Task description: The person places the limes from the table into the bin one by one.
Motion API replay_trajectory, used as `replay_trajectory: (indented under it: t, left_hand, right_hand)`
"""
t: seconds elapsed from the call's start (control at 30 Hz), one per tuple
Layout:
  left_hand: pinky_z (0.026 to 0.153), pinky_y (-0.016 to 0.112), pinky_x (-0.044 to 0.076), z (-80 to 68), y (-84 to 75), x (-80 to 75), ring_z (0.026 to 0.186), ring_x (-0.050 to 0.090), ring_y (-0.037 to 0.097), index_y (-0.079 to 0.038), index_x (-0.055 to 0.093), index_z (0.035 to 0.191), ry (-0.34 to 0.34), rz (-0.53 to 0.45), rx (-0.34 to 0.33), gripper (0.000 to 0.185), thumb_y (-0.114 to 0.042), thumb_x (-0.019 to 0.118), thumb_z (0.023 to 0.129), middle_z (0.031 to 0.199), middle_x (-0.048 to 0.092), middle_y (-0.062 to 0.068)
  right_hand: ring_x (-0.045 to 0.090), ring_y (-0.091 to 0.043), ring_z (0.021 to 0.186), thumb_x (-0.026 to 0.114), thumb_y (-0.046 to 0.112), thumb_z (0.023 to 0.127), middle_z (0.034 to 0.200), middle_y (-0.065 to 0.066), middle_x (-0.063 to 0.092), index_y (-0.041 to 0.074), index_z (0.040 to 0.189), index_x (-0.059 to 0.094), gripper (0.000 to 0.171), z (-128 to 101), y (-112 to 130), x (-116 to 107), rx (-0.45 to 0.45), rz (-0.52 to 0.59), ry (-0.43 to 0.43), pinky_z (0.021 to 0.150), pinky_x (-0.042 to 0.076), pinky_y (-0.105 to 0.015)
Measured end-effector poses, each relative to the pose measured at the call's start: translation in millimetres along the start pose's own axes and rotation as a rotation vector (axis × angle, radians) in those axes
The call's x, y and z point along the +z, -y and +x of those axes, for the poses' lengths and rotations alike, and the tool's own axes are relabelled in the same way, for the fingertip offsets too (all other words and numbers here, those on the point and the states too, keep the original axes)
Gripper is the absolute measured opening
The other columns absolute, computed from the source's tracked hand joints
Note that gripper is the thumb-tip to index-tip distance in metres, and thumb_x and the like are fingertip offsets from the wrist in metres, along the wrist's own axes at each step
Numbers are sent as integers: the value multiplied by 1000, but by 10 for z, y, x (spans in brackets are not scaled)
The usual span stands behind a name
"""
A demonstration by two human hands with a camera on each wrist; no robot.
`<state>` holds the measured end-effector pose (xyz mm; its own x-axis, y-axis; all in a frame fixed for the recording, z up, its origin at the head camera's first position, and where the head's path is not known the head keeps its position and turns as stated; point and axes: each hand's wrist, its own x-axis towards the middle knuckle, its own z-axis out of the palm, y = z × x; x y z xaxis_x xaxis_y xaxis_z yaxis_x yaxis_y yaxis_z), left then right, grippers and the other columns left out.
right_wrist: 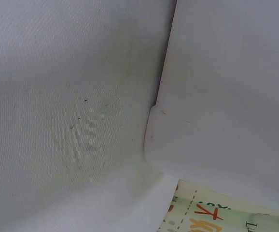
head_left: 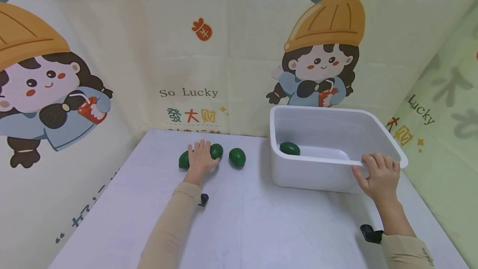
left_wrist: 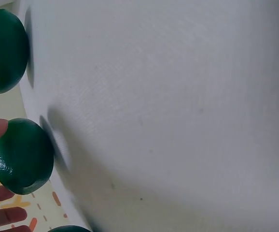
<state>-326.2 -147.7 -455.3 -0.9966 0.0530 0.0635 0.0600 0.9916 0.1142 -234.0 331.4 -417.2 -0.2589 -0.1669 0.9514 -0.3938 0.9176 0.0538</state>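
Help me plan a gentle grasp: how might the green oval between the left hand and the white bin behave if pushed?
The green oval would probably roll, its sides being rounded and nothing visibly bracing it. Its smooth surface could prove slippery. It looks firm, with no dents showing.

"What's hung round this white bench (head_left: 261, 227)?"
"Pale printed cloth (head_left: 250, 53). There's a cartoon figure (head_left: 325, 69) in an orange hat at the back, a second figure (head_left: 56, 99) on the left."
"And that lettering (head_left: 188, 92)?"
"'So Lucky', beneath a small red motif (head_left: 203, 30). More print (head_left: 421, 110) slants on the right."
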Motion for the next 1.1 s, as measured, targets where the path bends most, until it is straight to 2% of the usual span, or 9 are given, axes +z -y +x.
replay_trajectory:
  t: [0.5,1.1]
  left_hand:
    - [106,56,6,21,24,91,127,28,37,-2,35,136,13,49,-12,78,-50,57,78,139,34,19]
    - [106,57,6,37,24,182,126,30,37,-1,38,133,28,45,-36,76,-49,58,77,133,37,21]
  right_hand:
    - [38,-40,70,36,57,88,76,-21,49,-1,81,50,61,34,34,-16,6,10,-3,63,22,-52]
    - [40,-40,70,37,57,87,77,-21,50,-2,82,50,60,20,17,-6,3,0,7,63,23,-51]
